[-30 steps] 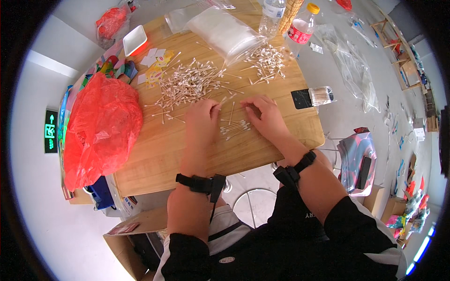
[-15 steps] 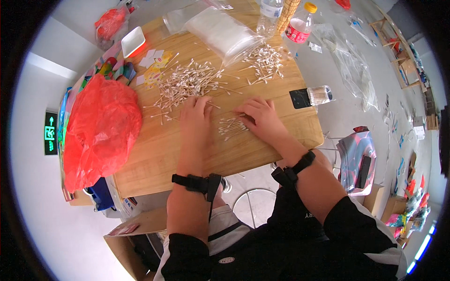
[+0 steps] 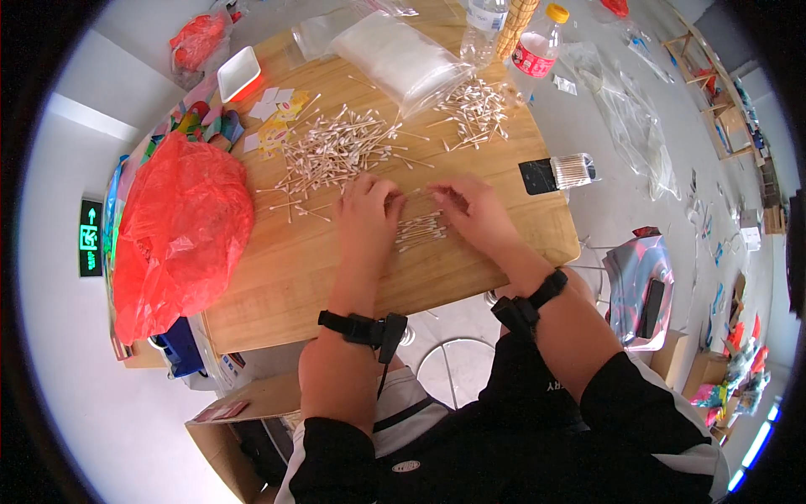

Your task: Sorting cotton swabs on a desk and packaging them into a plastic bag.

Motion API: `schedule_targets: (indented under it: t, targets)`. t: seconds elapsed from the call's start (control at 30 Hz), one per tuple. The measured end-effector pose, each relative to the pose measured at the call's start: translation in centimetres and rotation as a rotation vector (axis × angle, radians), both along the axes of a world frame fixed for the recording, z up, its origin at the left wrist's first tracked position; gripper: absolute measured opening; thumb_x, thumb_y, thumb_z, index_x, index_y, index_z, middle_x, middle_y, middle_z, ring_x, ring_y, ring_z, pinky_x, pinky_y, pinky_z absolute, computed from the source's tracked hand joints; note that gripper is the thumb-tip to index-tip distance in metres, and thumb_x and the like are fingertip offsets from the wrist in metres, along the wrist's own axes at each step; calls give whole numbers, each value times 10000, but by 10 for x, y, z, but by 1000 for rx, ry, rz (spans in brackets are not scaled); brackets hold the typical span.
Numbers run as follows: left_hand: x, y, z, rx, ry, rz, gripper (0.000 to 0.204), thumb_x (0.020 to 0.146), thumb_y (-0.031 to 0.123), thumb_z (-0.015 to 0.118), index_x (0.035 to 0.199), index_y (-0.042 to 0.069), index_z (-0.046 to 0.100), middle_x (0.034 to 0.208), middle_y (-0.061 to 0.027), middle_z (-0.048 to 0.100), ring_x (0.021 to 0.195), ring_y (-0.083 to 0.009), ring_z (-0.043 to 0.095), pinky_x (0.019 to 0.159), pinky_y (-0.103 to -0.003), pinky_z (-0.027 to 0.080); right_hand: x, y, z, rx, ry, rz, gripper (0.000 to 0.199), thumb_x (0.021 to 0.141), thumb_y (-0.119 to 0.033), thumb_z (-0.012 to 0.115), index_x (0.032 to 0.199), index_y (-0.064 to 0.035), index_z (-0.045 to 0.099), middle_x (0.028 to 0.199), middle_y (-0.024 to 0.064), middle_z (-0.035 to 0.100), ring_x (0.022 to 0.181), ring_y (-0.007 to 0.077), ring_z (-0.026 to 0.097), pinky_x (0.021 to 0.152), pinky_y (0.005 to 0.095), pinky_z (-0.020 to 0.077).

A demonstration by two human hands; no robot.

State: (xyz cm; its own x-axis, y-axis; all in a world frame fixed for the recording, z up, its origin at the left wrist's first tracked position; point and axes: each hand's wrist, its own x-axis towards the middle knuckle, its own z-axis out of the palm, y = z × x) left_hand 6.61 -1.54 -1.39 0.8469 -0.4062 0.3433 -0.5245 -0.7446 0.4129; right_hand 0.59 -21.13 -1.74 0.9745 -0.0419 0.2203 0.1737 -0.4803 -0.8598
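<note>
My left hand (image 3: pixel 367 207) is above the table just below the large loose pile of cotton swabs (image 3: pixel 336 151), its fingers curled into a pinch. Facing it, my right hand (image 3: pixel 472 208) has thumb and fingers drawn together. Whatever the fingertips hold is too small and blurred to make out. Between and just below the hands lies a small row of cotton swabs (image 3: pixel 420 233), roughly side by side. A second, smaller heap of swabs (image 3: pixel 475 113) is farther back on the right. Near the right edge lies a clear pack of swabs (image 3: pixel 573 171) with a black flap.
Clear plastic bags (image 3: pixel 403 59) lie at the back of the wooden table (image 3: pixel 277 311). Two bottles, one with a yellow cap (image 3: pixel 537 52), stand at the back right. A red plastic bag (image 3: pixel 185 227), small cards (image 3: pixel 273 126) and a white-and-red tray (image 3: pixel 240 76) are on the left.
My left hand has left the pile's edge and moved right, its fingers curling in. The right hand has lifted slightly off the small row, showing more of it.
</note>
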Motion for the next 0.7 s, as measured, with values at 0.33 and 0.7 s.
schedule_targets:
  t: [0.33,0.7]
  targets:
    - [15,31,8,-226,261,-102,87,897,94,686,917,21,643,881,-148,660,835,-340,638,736,-426,500,0,-7,-3,91,23,-128,144,955,-83,629,1071,-37,701,906,134,664,731,232,620,693,337,517]
    - [-4,5,10,-207,203,-84,104,899,142,688,934,49,660,926,-133,654,903,-370,612,791,-461,470,1,-7,-4,163,44,-144,147,962,-63,602,1067,-30,699,939,149,678,771,232,649,716,328,525]
